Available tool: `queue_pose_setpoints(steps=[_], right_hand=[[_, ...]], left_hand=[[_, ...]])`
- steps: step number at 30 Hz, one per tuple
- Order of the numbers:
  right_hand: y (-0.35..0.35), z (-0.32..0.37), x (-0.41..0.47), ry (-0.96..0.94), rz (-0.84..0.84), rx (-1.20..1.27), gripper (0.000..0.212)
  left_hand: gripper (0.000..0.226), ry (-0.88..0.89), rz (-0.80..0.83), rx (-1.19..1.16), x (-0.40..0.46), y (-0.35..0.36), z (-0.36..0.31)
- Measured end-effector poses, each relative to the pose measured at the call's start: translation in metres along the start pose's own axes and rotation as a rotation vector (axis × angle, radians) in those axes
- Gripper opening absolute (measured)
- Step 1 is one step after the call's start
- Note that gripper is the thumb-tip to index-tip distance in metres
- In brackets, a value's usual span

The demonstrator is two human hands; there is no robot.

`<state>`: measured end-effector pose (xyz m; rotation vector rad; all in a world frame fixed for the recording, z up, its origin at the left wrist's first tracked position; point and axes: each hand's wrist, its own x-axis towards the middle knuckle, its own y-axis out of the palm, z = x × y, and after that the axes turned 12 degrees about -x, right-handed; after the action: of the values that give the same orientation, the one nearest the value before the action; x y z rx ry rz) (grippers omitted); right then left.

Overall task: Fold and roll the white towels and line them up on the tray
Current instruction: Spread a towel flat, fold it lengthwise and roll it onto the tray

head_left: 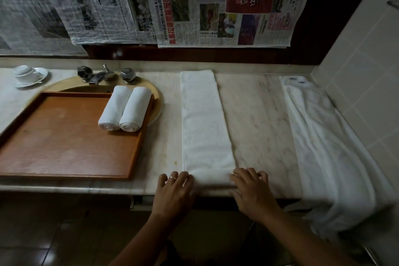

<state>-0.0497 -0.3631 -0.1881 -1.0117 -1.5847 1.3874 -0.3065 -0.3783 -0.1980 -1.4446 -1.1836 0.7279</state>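
A white towel [204, 123] folded into a long narrow strip lies on the marble counter, running from the back wall to the front edge. My left hand [173, 194] and my right hand [252, 192] rest on its near end, fingers curled over the edge at each corner. A brown wooden tray [64, 142] sits to the left over the sink. Two rolled white towels [125, 111] lie side by side in the tray's far right corner.
Loose white towels [323, 142] are heaped at the right, hanging over the counter's front edge. Faucet knobs [105, 74] stand behind the tray. A cup on a saucer [28, 75] sits far left. A tiled wall rises at the right.
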Motion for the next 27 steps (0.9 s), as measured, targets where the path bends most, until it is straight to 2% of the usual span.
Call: queue_pose_setpoints(steps=[3,6,10,17,20,22,24,26,27], right_hand=[[-0.002,-0.003,-0.002,-0.01,0.036,0.045,0.037],[-0.004,-0.008,0.001,-0.035,0.077,0.054,0.042],[-0.013,-0.013,0.011,-0.024,0.147,0.121,0.022],[-0.025,-0.013,0.045,0.168,0.408,0.24,0.023],[-0.03,-0.014,0.056,0.307,0.483,0.416,0.014],[-0.031,-0.015,0.063,0.408,0.504,0.511,0.012],[-0.031,-0.013,0.066,0.513,0.473,0.506,0.014],[-0.027,-0.008,0.065,0.548,0.362,0.376,0.016],[-0.025,-0.004,0.063,0.512,0.274,0.279,0.013]], left_hand=[[0.031,0.042,0.029,0.029,-0.008,0.0,-0.002],[0.04,0.026,0.052,-0.012,-0.009,-0.002,-0.003],[0.036,-0.148,0.117,-0.161,-0.007,-0.015,-0.005],[0.033,-0.38,0.203,-0.428,0.016,-0.018,0.005],[0.036,-0.494,0.234,-0.503,0.026,-0.02,0.008],[0.034,-0.555,0.203,-0.508,0.029,-0.019,0.005],[0.025,-0.616,0.075,-0.52,0.031,-0.017,0.002],[0.016,-0.6,-0.083,-0.464,0.031,-0.017,-0.003],[0.013,-0.549,-0.107,-0.403,0.031,-0.017,-0.005]])
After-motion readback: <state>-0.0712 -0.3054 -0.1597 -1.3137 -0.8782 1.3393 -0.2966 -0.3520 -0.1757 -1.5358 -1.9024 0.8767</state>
